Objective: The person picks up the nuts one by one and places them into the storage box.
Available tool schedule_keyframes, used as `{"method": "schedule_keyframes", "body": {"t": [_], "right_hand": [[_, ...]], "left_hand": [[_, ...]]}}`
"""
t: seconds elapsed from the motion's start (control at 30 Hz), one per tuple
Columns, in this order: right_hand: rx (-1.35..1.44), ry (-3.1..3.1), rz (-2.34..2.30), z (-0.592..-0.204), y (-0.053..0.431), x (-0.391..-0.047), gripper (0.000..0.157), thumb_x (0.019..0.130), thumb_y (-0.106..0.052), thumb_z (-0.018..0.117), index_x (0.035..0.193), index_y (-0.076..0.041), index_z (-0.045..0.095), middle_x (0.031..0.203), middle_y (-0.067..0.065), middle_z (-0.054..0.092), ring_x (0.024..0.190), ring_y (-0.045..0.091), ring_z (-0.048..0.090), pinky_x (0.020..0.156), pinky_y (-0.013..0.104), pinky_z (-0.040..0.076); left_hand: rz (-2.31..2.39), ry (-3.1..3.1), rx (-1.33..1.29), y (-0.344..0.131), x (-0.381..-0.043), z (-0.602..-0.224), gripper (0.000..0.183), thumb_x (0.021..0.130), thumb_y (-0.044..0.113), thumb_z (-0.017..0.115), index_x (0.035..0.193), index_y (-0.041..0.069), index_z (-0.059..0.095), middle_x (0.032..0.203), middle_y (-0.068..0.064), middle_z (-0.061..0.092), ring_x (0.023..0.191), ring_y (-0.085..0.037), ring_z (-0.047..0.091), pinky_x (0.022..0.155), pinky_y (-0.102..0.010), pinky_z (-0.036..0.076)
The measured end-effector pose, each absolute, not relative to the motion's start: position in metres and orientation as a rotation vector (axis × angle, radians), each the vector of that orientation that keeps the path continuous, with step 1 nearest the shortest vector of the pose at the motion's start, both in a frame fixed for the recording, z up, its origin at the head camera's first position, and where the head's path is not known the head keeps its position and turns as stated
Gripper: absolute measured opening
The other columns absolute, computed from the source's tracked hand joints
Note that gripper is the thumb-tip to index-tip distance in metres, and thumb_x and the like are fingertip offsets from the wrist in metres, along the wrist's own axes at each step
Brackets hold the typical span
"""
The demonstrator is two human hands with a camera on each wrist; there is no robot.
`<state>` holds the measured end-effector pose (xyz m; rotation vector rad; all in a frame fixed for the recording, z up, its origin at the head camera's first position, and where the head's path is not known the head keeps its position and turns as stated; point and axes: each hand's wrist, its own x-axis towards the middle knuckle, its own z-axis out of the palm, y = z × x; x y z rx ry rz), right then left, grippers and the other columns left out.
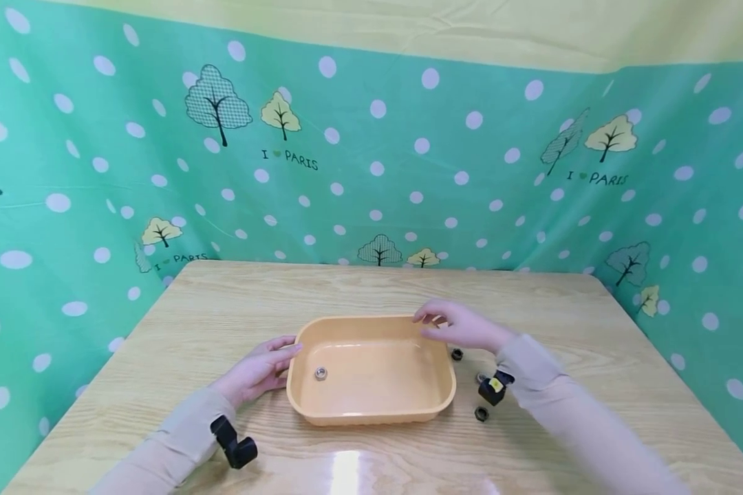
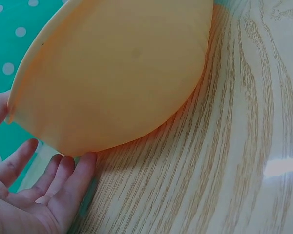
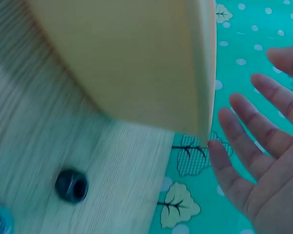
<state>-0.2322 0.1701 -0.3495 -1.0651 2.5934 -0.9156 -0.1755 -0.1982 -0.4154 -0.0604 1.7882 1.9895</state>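
Observation:
A peach-orange plastic basin (image 1: 371, 416) sits on the wooden table. My left hand (image 1: 262, 366) holds its left end, with the thumb at the rim and the fingers (image 2: 78, 190) against the outer wall low down. Over the basin's far right corner is my right hand (image 1: 461, 326), its fingers spread and slightly bent with nothing in them. One silver metal nut (image 1: 320, 373) lies inside the basin, towards the left. Right of the basin, a dark nut (image 1: 457, 355) lies below the right hand; it shows in the right wrist view as a black nut (image 3: 72, 185).
Another dark nut (image 1: 481, 414) lies near the basin's right front corner. Between these two, a lighter nut (image 1: 481, 377) is partly covered by the right wrist camera (image 1: 492, 389). A green dotted curtain (image 1: 347, 158) hangs behind the table (image 1: 260, 295).

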Motion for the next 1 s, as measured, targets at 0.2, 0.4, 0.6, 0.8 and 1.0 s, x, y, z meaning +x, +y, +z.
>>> {"method": "schedule_keyframes", "body": {"t": [0.2, 0.4, 0.6, 0.8, 1.0], "right_hand": [[-1.002, 2.653, -0.859, -0.350, 0.192, -0.221, 0.030, 0.091, -0.018, 0.062, 0.117, -0.004, 0.061, 0.115, 0.010, 0.062, 0.107, 0.028, 0.055, 0.091, 0.050, 0.050], [-0.936, 2.675, -0.960, -0.363, 0.221, -0.218, 0.030, 0.091, -0.018, 0.062, 0.117, -0.003, 0.061, 0.118, 0.012, 0.062, 0.108, 0.031, 0.057, 0.092, 0.050, 0.051], [-0.875, 2.709, -1.025, -0.373, 0.244, -0.212, 0.032, 0.091, -0.016, 0.061, 0.117, 0.003, 0.060, 0.117, 0.018, 0.062, 0.107, 0.035, 0.057, 0.093, 0.053, 0.050], [-0.726, 2.774, -1.021, -0.378, 0.273, -0.207, 0.031, 0.092, -0.018, 0.061, 0.117, 0.001, 0.061, 0.115, 0.016, 0.063, 0.106, 0.033, 0.058, 0.090, 0.048, 0.052], [-0.515, 2.842, -0.978, -0.382, 0.307, -0.208, 0.032, 0.093, -0.019, 0.060, 0.118, 0.002, 0.060, 0.116, 0.018, 0.062, 0.108, 0.036, 0.056, 0.088, 0.046, 0.052]], "left_hand": [[1.991, 1.803, -0.075, -0.197, -0.176, -0.416, 0.070, 0.096, 0.026, 0.054, 0.146, -0.005, 0.014, 0.110, -0.001, 0.066, 0.095, -0.008, 0.061, 0.087, -0.033, 0.054], [1.987, 1.811, -0.089, -0.197, -0.176, -0.415, 0.070, 0.097, 0.026, 0.054, 0.146, -0.005, 0.015, 0.113, -0.004, 0.065, 0.096, -0.009, 0.061, 0.087, -0.033, 0.054], [1.966, 1.834, -0.105, -0.197, -0.174, -0.417, 0.070, 0.096, 0.027, 0.054, 0.145, -0.006, 0.015, 0.120, -0.010, 0.062, 0.098, -0.010, 0.061, 0.089, -0.036, 0.054], [1.970, 1.831, -0.107, -0.195, -0.175, -0.418, 0.070, 0.096, 0.026, 0.054, 0.146, -0.006, 0.016, 0.122, -0.012, 0.061, 0.099, -0.011, 0.061, 0.091, -0.037, 0.054], [1.973, 1.836, -0.107, -0.195, -0.176, -0.417, 0.068, 0.097, 0.026, 0.054, 0.145, -0.005, 0.017, 0.119, -0.009, 0.063, 0.098, -0.010, 0.061, 0.088, -0.035, 0.054]]}}
